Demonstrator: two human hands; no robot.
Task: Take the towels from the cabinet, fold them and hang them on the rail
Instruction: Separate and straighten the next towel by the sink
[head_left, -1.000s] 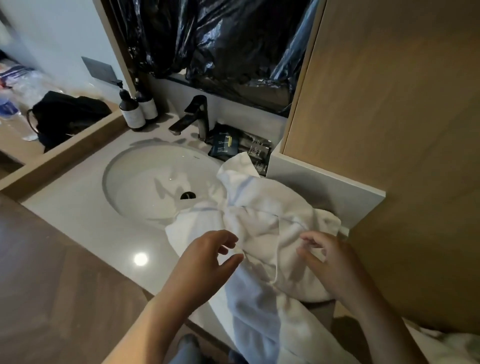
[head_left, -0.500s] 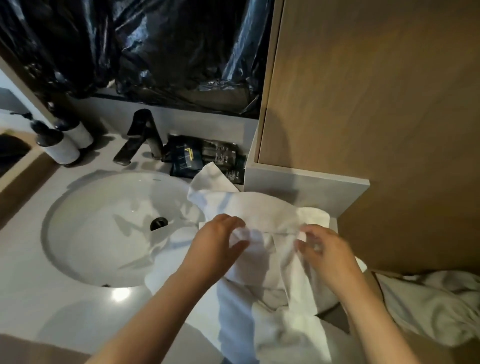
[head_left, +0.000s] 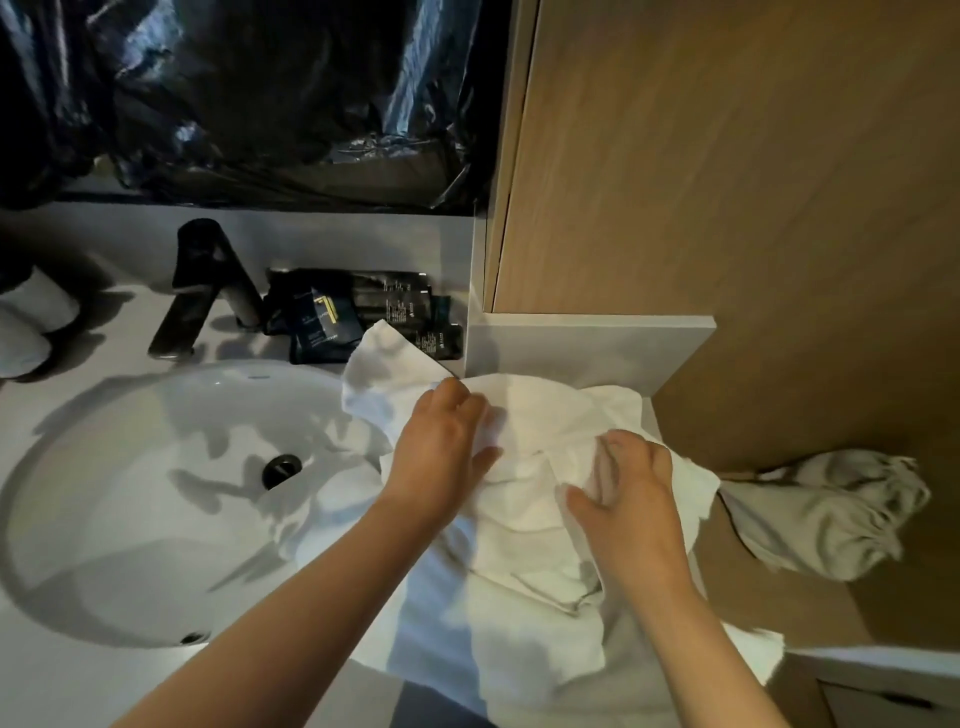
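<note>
Two grips on white towel (head_left: 545, 410) beside sink (head_left: 130, 441): left hand (head_left: 441, 447) pinches fold, right hand (head_left: 631, 499) curled into cloth.

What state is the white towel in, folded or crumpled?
Crumpled: white towel lies bunched and wrinkled across the counter, left hand and right hand on it.

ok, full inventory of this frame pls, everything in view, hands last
white towel: 1, white, crumpled on counter, overlapping basin's right rim
second towel: 1, off-white, bunched at right by wood panel
basin: 1, white, left
drain: 1, black, basin bottom
tap: 1, black, behind basin
sachets: several, dark, right of tap
bottles: 2, white, far left, cut off
plastic sheet: 1, black, above counter
wood panel: 1, tan, right
left hand: grips white towel
right hand: blurred, on white towel, grip unclear
</note>
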